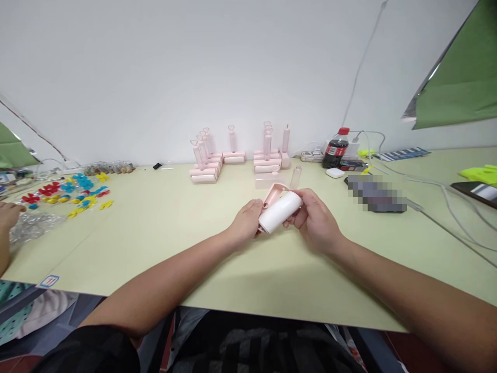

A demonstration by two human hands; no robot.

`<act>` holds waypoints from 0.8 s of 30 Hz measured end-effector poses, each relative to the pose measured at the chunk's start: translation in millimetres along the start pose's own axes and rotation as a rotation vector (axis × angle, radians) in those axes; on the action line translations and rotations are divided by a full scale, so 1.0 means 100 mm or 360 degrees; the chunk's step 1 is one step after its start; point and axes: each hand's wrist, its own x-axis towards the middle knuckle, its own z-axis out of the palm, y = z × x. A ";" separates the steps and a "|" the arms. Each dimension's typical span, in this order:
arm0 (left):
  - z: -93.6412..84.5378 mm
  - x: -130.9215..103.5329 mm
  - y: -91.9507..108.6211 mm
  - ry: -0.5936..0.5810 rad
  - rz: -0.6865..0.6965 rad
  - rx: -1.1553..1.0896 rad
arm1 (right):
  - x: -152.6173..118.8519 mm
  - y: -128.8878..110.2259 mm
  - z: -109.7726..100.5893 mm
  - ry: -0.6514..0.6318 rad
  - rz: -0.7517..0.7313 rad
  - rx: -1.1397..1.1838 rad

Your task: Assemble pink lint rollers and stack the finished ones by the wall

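Grip: your L hand is closing narrow on the pink holder, thumb by its near end, next to the roll's lower end. Your R hand is curling its thumb & fingers round the upper R end of the white roll.

Position: roll is tilting up to R, btwn your hands, over the mid part of the worktop; holder is lying alongside, on its far side.

Surroundings: clear case & clear tube are sitting just beyond. Pink rollers, L grp and pink rollers, R grp are lining up toward the back edge, handles upright. Cola bottle is standing near the back edge, R of them, w/ white box lying just in front. Coloured pcs are scattering toward the L end; a co-worker's hand is resting nr the L edge.
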 end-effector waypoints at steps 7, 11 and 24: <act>0.01 -0.02 -0.24 0.0114 0.1009 0.0310 | -0.13 -0.16 0.14 -0.0265 0.0402 0.0389; -0.02 -0.07 -0.26 0.0285 0.1404 0.0765 | -0.24 -0.21 0.20 -0.0684 0.0664 0.0425; -0.31 0.00 -0.06 -0.0349 0.1769 0.0901 | -0.21 -0.11 0.16 -0.0758 0.0925 0.0075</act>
